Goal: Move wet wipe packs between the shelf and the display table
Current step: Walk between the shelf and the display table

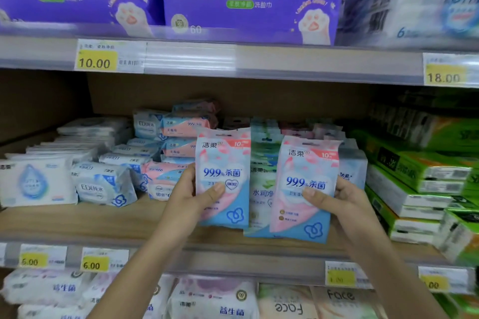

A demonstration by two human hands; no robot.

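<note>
Two flat pink-and-blue plastic wet wipe packs stand upright at the front of the wooden shelf board [77,220], one in each hand. My left hand [191,194] holds the left pack [223,163], thumb across the printed face and the other fingers [188,172] curled round its edge. My right hand [347,199] clamps the right pack [305,168] the same way. I cannot tell whether their lower edges touch the board.

I judge this as mid-transfer at the shelf end. Many more packs lie stacked behind, and the display desk is out of view, so most of the carrying seems left.

A green-and-white soft pack [261,189] stands between my two, touching or nearly so. Stacked green boxes [414,176] crowd the right side and blue-and-white packs [103,186] the left. The grey upper shelf rail [259,62] hangs well above. Bare board lies front-left, and straight back toward me is open.
</note>
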